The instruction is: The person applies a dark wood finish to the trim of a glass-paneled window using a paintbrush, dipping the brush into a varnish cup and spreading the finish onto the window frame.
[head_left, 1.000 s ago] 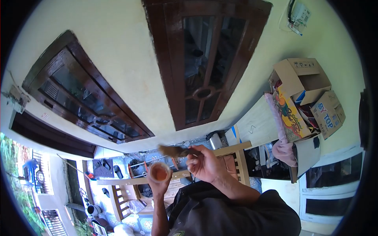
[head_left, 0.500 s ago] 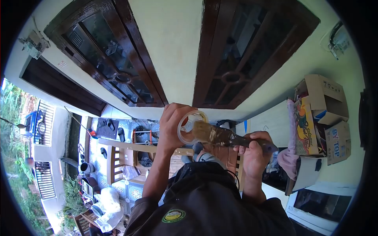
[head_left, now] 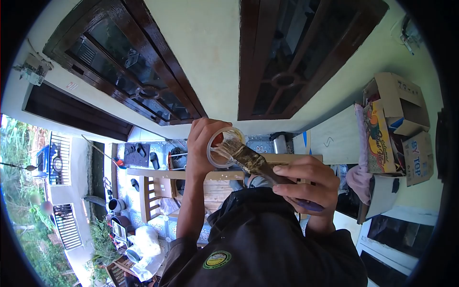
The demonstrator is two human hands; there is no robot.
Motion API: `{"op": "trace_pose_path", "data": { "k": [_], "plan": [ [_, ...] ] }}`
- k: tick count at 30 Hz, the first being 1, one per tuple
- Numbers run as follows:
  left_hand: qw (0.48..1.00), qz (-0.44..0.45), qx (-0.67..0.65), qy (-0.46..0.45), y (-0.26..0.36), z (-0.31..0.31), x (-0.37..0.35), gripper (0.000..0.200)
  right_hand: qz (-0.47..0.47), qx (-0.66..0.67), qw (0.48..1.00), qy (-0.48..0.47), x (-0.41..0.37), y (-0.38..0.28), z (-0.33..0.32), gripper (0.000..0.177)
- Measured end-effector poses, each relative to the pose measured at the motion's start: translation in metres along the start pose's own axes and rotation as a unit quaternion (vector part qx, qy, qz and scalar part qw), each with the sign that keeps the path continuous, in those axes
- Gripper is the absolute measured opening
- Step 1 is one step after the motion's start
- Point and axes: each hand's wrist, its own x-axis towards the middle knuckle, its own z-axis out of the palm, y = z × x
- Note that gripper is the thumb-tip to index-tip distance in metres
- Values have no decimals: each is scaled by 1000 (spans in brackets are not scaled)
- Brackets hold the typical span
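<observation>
A clear plastic cup (head_left: 213, 155) is held in my left hand (head_left: 198, 146), its open mouth facing the camera. My right hand (head_left: 308, 184) grips the dark handle of a paintbrush (head_left: 256, 162), fingers wrapped over it. The brush's pale, worn bristles lie over the mouth of the cup; whether they touch its inside I cannot tell. Beyond my hands, two dark brown framed glass panels, one at left (head_left: 138, 67) and one at right (head_left: 296, 62), stand in a pale wall (head_left: 210, 57).
Below my hands is a wooden bench (head_left: 222, 191). Cardboard boxes (head_left: 406, 95) and a pink cloth (head_left: 358, 179) are stacked on the right. Sandals (head_left: 154, 160), plants (head_left: 100, 239) and a white plastic bag (head_left: 146, 244) are at the left.
The brush has tilted, its handle end now lower, and its bristles have shifted left over the cup. My right hand has changed its hold, with the fingers now over the handle. The view has shifted slightly.
</observation>
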Motion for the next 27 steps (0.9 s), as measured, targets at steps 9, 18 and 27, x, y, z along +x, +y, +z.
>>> {"op": "trace_pose_path", "data": {
  "k": [9, 18, 27],
  "plan": [
    [996, 56, 48, -42, 2, -11, 5, 45, 4, -26, 995, -91, 14, 4, 23, 25],
    [987, 96, 102, -82, -2, -15, -5, 43, 17, -15, 991, -131, 11, 4, 29, 30],
    [984, 110, 88, -113, 9, -7, -4, 45, 17, 16, 994, -109, 1, 7, 12, 28]
  ]
}}
